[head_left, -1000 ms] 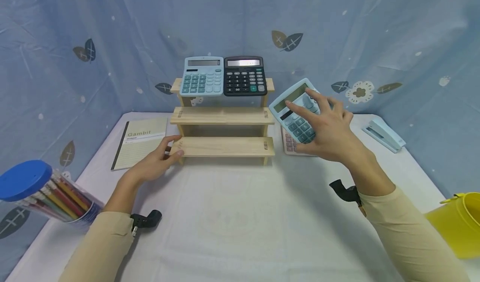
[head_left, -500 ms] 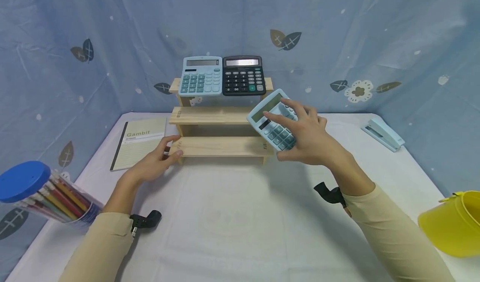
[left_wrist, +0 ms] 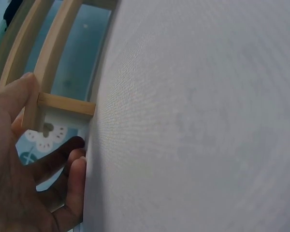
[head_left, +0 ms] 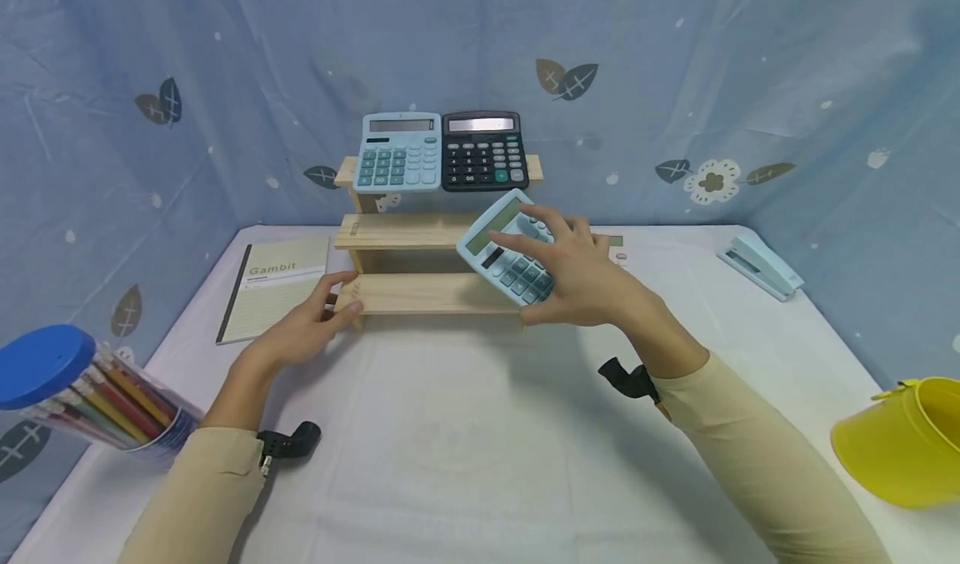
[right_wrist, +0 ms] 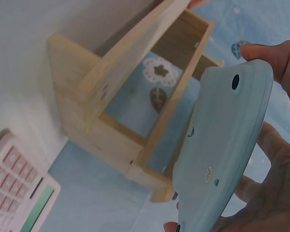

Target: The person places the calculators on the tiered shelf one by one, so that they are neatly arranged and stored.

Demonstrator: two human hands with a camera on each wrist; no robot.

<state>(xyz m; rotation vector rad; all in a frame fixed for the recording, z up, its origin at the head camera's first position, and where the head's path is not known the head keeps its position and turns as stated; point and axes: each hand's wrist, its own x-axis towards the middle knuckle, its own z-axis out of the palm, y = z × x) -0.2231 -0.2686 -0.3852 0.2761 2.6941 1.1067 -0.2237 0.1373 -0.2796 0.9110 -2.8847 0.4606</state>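
My right hand (head_left: 585,277) grips a light blue calculator (head_left: 516,274) by its edges, tilted with the keys facing up, above the right part of a three-tier wooden stand (head_left: 420,293). The right wrist view shows the underside of this calculator (right_wrist: 217,145), with the stand's end beside it. At the stand's lower left corner, my left hand (head_left: 303,331) holds the end of the lowest shelf between thumb and fingers. On the top tier another light blue calculator (head_left: 398,154) and a black calculator (head_left: 485,152) sit side by side, screens upward.
A pink calculator (right_wrist: 14,183) lies right of the stand, mostly hidden behind my right hand in the head view. Further right are a light blue stapler (head_left: 761,266) and a yellow bucket (head_left: 892,447). To the left are a notebook (head_left: 273,281) and a tub of pencils (head_left: 112,397).
My right hand has carried the light blue calculator leftward and down, from right of the stand to over its shelves. The left hand stays at the stand's corner.
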